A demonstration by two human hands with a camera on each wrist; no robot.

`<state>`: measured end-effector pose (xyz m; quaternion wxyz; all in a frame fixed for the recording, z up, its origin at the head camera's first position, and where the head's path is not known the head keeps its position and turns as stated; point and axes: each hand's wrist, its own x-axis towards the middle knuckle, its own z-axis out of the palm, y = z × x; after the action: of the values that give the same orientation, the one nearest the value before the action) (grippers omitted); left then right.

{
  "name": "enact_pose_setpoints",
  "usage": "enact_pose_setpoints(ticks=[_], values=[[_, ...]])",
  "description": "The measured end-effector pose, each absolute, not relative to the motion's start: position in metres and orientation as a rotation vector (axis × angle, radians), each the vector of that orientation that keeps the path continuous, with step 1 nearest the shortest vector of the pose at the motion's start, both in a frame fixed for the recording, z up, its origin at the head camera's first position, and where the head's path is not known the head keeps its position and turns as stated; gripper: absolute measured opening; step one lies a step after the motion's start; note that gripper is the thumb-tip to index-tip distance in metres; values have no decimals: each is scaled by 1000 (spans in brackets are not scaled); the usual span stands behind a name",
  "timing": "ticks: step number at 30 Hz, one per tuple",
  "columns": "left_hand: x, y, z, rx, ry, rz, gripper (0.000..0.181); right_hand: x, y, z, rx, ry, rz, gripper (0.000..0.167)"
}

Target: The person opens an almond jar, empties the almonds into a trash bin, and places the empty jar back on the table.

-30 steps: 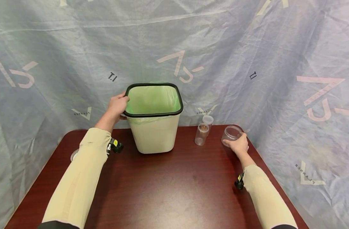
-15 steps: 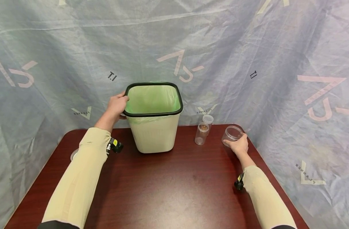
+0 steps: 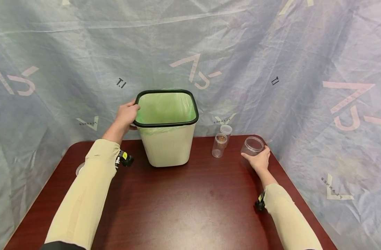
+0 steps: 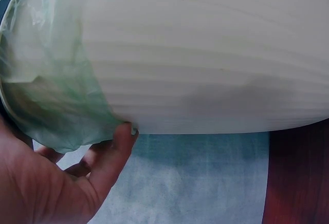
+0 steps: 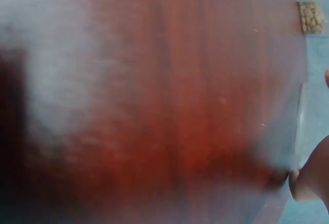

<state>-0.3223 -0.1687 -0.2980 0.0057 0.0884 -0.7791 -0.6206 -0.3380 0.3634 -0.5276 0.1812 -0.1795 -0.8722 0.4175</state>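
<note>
A cream waste bin (image 3: 168,147) with a black rim and a green liner stands on the table. My left hand (image 3: 127,114) grips the left side of its rim, and the left wrist view shows the fingers under the folded liner (image 4: 67,95). At the back right corner, my right hand (image 3: 258,159) holds a wide clear jar (image 3: 252,145), thumb on the left and fingers on the right. I cannot tell whether the jar touches the table. To its left stand two narrow clear jars, a front one (image 3: 218,151) and a white-topped one (image 3: 226,130) partly behind it.
The dark red table (image 3: 178,201) has a grey printed curtain (image 3: 240,62) close behind its back edge and on both sides. A clear round container (image 3: 79,168) at the left is mostly hidden by my sleeve. The right wrist view is blurred, with brown nut-like contents (image 5: 312,17) at its edge.
My right hand has shifted slightly, its thumb now further left on the wide jar. The left hand and the bin stay in place.
</note>
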Motion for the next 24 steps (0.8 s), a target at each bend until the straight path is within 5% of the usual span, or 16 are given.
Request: enact_pose_setpoints(ticks=[8,24], values=[[-325,-172,-298,287,-2439,-1941,58,-332,350,-531,-437,-2267,1068,113],[-322,-178,-299,300,-2449,-1929,57,-320,304,-503,-283,-1994,1080,58]])
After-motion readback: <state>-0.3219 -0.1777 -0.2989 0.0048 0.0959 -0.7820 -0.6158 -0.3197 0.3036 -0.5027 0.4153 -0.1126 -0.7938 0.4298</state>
